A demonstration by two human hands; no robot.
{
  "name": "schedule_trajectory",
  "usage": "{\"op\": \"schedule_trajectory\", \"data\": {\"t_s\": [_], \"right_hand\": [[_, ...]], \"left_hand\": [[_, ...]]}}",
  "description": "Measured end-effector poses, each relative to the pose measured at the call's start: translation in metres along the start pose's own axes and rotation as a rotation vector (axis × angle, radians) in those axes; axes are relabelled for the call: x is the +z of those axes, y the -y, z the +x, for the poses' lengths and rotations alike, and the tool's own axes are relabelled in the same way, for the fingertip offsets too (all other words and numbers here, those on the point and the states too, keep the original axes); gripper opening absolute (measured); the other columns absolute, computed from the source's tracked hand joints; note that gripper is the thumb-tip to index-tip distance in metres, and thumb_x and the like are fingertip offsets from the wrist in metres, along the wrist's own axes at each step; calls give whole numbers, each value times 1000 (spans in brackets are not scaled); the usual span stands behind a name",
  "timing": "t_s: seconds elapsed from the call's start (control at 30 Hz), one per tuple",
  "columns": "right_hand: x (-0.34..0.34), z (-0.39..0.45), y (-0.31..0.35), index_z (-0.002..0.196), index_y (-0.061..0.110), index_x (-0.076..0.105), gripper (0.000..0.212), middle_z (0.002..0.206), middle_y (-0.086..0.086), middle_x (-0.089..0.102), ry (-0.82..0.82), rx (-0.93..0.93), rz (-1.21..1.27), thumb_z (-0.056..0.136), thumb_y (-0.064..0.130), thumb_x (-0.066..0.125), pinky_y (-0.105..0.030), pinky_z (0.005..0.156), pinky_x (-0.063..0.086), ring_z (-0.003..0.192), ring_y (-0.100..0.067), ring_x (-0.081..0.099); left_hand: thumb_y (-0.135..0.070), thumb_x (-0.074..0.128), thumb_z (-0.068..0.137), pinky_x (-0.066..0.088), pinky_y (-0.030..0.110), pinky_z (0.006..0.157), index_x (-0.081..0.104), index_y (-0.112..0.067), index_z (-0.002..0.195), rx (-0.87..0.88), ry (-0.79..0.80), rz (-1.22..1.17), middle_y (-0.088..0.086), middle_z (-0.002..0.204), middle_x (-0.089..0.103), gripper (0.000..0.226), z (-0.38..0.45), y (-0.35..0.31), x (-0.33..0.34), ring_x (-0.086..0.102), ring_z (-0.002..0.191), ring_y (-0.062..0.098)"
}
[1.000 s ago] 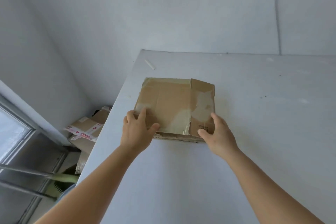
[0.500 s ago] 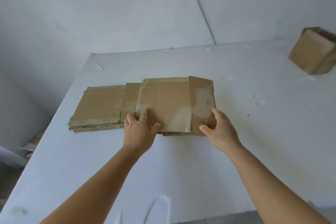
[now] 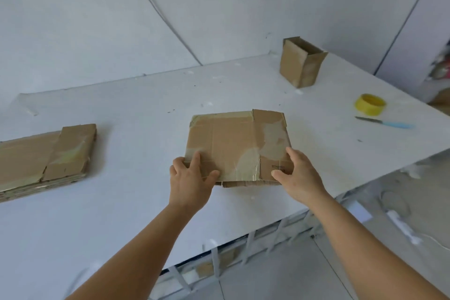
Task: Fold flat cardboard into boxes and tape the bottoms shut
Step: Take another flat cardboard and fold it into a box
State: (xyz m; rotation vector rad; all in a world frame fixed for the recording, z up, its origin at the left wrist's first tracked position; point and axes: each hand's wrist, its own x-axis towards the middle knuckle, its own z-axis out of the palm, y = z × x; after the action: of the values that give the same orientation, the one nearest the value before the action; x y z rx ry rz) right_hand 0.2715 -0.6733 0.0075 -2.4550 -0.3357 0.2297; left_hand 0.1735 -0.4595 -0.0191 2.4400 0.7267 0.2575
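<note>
A flat folded cardboard piece [image 3: 233, 143] with old tape marks is held just above the white table [image 3: 136, 202], near its middle. My left hand [image 3: 191, 178] grips its near left corner, thumb on top. My right hand [image 3: 298, 175] grips its near right corner. A stack of flat cardboard [image 3: 43, 156] lies at the left edge of the view. A yellow tape roll [image 3: 370, 104] sits on the table to the right.
A folded open box [image 3: 300, 62] stands upright at the back right. A knife with a blue handle [image 3: 387, 123] lies near the tape roll. The table's front edge runs close below my hands, with floor beyond it. A cable hangs down the wall.
Both hands have carried the flat cardboard to the right, away from the stack. The view swung right, so the box, tape roll and knife came into sight.
</note>
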Motion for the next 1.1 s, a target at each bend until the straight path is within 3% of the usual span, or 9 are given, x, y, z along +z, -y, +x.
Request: {"op": "schedule_trajectory", "data": {"t_s": [0.33, 0.5, 0.8, 1.1], "right_hand": [[-78, 23, -91, 149, 18, 20, 71, 150, 2, 28, -104, 130, 48, 89, 30, 57, -28, 100, 33, 132, -17, 35], [-107, 67, -126, 149, 20, 21, 72, 153, 3, 25, -126, 170, 63, 88, 31, 58, -33, 107, 31, 136, -16, 32], [-149, 157, -165, 146, 21, 29, 68, 148, 6, 33, -123, 149, 89, 87, 30, 60, -24, 98, 31, 130, -13, 39], [-166, 224, -178, 143, 25, 35, 63, 145, 8, 36, -75, 68, 157, 86, 32, 60, -27, 97, 37, 127, -13, 40]], "left_hand": [[-53, 54, 86, 36, 41, 105, 32, -25, 141, 142, 94, -13, 13, 136, 26, 66, 27, -106, 74, 27, 124, 30], [-55, 54, 85, 35, 40, 104, 33, -24, 141, 167, 105, -22, 15, 135, 28, 67, 61, -149, 112, 28, 123, 31], [-57, 53, 85, 33, 38, 105, 33, -23, 142, 133, 113, -25, 14, 133, 28, 69, 125, -210, 153, 28, 125, 31], [-57, 51, 86, 32, 39, 105, 31, -22, 144, 27, 65, -11, 14, 133, 29, 71, 158, -240, 164, 28, 125, 31]]}}
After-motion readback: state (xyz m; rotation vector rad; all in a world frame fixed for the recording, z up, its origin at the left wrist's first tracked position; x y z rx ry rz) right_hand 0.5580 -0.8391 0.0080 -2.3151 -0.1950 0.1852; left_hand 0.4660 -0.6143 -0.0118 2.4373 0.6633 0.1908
